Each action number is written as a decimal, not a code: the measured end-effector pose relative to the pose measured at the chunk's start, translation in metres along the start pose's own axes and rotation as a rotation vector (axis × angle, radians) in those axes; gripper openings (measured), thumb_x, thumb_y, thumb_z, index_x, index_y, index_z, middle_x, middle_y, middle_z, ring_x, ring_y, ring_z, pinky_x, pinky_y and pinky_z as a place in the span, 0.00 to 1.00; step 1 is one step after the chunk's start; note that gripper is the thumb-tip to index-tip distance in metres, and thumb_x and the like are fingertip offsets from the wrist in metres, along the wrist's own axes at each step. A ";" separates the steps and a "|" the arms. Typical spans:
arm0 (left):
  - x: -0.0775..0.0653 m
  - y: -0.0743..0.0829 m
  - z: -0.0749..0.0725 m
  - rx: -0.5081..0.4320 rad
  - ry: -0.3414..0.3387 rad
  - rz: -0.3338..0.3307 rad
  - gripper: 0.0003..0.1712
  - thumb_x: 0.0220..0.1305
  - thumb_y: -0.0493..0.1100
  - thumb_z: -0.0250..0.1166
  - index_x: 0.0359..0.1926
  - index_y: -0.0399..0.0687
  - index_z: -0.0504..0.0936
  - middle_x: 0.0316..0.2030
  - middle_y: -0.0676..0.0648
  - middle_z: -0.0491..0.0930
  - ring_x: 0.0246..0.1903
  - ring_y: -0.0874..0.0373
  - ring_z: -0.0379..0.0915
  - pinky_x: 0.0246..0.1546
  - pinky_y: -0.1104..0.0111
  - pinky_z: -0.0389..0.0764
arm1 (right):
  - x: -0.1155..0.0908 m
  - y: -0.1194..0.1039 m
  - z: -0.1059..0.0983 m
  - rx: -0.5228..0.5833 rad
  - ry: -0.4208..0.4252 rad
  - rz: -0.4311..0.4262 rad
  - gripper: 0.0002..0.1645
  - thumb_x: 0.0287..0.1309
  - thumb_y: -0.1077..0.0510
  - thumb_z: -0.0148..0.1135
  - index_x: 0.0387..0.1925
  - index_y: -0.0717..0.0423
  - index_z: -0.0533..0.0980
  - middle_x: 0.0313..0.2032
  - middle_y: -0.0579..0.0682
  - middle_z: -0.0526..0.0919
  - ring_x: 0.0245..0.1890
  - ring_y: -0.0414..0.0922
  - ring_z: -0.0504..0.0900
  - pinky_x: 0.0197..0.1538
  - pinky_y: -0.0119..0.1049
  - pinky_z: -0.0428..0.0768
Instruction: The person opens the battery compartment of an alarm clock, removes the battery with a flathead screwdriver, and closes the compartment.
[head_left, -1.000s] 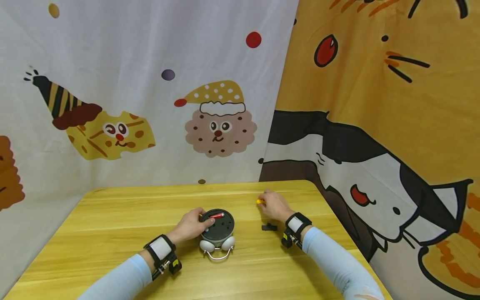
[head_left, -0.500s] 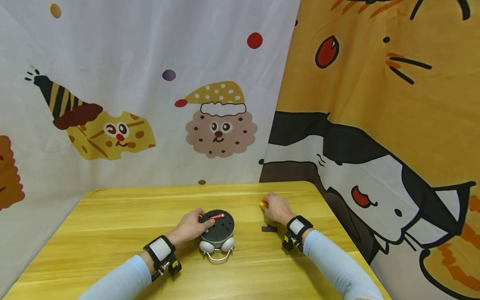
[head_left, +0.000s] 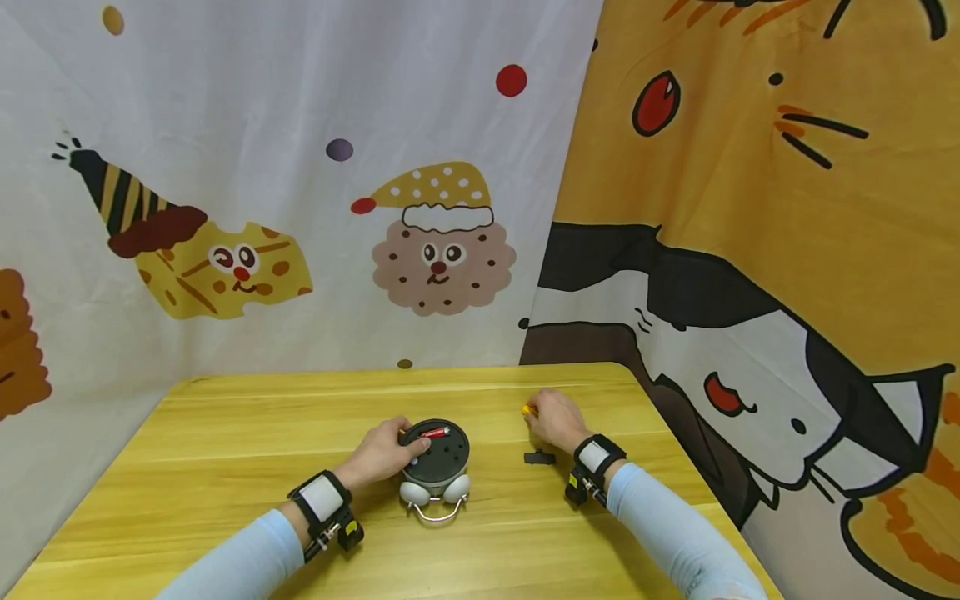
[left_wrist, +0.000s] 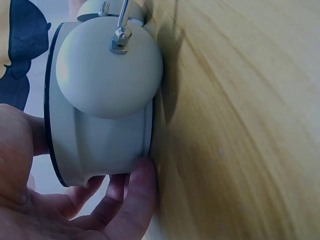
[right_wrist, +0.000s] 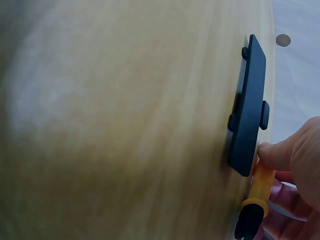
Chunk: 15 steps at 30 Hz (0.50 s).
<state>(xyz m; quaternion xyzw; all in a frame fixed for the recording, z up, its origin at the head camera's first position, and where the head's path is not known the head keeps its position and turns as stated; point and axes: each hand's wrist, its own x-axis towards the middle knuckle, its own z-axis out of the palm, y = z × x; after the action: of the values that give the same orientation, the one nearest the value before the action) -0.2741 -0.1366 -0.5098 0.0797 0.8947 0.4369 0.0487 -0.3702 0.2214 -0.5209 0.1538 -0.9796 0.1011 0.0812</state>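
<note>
A white twin-bell alarm clock (head_left: 442, 462) lies with its black back facing up and its bells toward me. My left hand (head_left: 381, 450) grips its left side, thumb on the back and fingers curled under the rim in the left wrist view. In the clock's open battery slot sits a red battery (head_left: 435, 432). My right hand (head_left: 557, 418) pinches a screwdriver (right_wrist: 262, 186) by its orange, black-ended handle, low over the table. The screwdriver's shaft is not visible. Just nearer me than that hand lies the black battery cover (right_wrist: 250, 107), its small tabs showing.
The yellow wood-grain table (head_left: 262, 433) ends at a far edge close to a printed curtain (head_left: 330, 250). A cat-patterned cloth (head_left: 720, 292) hangs along the right side. The clock's metal handle (head_left: 437, 517) points toward me.
My right hand has shifted slightly right and nearer me with the screwdriver. My left hand, the clock and the battery cover hold their places.
</note>
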 end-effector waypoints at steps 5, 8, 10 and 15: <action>-0.008 0.015 -0.001 -0.005 0.027 -0.071 0.21 0.77 0.53 0.74 0.54 0.39 0.84 0.42 0.43 0.87 0.36 0.56 0.79 0.34 0.66 0.77 | -0.002 -0.001 -0.001 0.007 -0.002 0.034 0.11 0.71 0.53 0.78 0.50 0.51 0.93 0.43 0.50 0.90 0.36 0.43 0.82 0.36 0.38 0.80; -0.008 0.016 -0.001 -0.005 0.023 -0.075 0.21 0.77 0.53 0.74 0.53 0.40 0.83 0.41 0.43 0.86 0.36 0.56 0.78 0.34 0.66 0.77 | -0.003 0.000 -0.001 0.005 0.002 0.040 0.12 0.71 0.52 0.78 0.51 0.51 0.93 0.44 0.50 0.91 0.37 0.44 0.84 0.36 0.39 0.82; -0.008 0.016 -0.001 0.001 0.025 -0.067 0.21 0.77 0.54 0.74 0.52 0.40 0.83 0.41 0.43 0.86 0.36 0.55 0.78 0.34 0.66 0.76 | -0.003 0.000 -0.002 0.004 0.003 0.041 0.13 0.70 0.51 0.78 0.52 0.51 0.92 0.44 0.51 0.91 0.38 0.45 0.85 0.37 0.40 0.83; -0.009 0.018 -0.002 0.006 0.020 -0.066 0.22 0.77 0.54 0.74 0.54 0.39 0.84 0.41 0.43 0.86 0.36 0.56 0.79 0.35 0.66 0.77 | -0.003 0.001 -0.003 0.017 -0.003 0.044 0.15 0.70 0.49 0.77 0.52 0.52 0.92 0.44 0.52 0.92 0.40 0.47 0.88 0.40 0.43 0.87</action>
<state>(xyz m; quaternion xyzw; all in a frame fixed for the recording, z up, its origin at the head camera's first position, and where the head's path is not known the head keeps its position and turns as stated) -0.2635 -0.1295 -0.4943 0.0462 0.8984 0.4333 0.0540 -0.3673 0.2240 -0.5185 0.1331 -0.9819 0.1110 0.0762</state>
